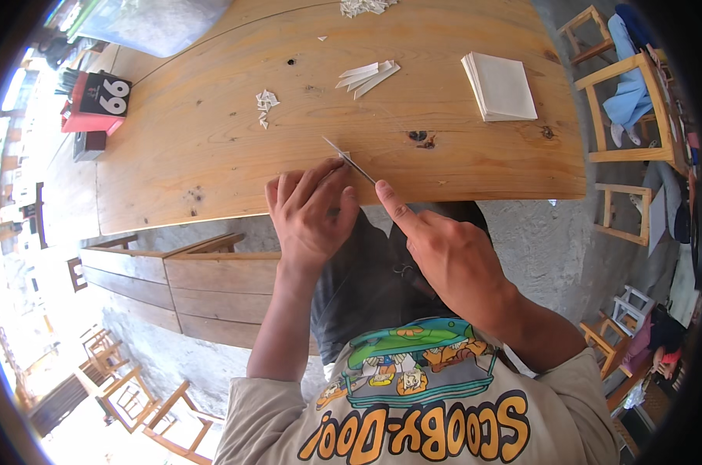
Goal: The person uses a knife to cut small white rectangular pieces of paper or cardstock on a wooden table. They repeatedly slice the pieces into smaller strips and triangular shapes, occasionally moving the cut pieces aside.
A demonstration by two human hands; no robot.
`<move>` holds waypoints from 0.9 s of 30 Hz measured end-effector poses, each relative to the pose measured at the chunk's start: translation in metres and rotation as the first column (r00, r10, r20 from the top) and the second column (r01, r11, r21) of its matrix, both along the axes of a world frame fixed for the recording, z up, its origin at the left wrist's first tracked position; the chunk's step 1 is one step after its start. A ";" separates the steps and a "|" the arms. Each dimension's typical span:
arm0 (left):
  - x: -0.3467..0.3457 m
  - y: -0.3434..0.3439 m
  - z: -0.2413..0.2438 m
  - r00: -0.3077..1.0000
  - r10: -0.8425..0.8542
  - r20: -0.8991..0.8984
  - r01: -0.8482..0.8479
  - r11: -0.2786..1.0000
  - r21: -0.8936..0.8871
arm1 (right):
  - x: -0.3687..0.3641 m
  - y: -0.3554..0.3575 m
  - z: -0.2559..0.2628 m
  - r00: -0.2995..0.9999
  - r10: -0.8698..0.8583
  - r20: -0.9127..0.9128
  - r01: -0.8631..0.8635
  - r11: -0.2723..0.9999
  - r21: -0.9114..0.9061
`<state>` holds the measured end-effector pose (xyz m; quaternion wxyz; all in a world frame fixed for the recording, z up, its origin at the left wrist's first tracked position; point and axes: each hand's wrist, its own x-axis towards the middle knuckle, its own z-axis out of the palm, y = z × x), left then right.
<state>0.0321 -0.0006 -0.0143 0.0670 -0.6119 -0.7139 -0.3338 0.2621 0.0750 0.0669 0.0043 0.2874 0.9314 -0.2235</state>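
Note:
With its index finger stretched along the back of a thin knife [357,165], my right hand [450,250] holds it near the table's front edge. Beside the blade, the fingertips of my left hand [316,209] press a small white paper piece [344,156] on the wooden table [211,139]. Most of that piece is hidden by fingers and blade. Small cut white pieces [267,102] lie beyond my left hand. Several narrow pointed white strips [368,75] lie farther back. A stack of white paper sheets [502,87] rests at the right.
A larger heap of white pieces [368,7] lies at the far side. A red and black holder [98,102] and a translucent plastic container [153,26] stand at the left. A wooden bench [223,285] is below the table's front edge. People sit on wooden stools at the right.

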 end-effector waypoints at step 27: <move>-0.009 -0.005 0.004 0.998 -0.057 0.003 0.057 0.996 -0.069 | -0.001 -0.001 0.000 1.000 -0.026 -0.010 0.025 0.999 -0.028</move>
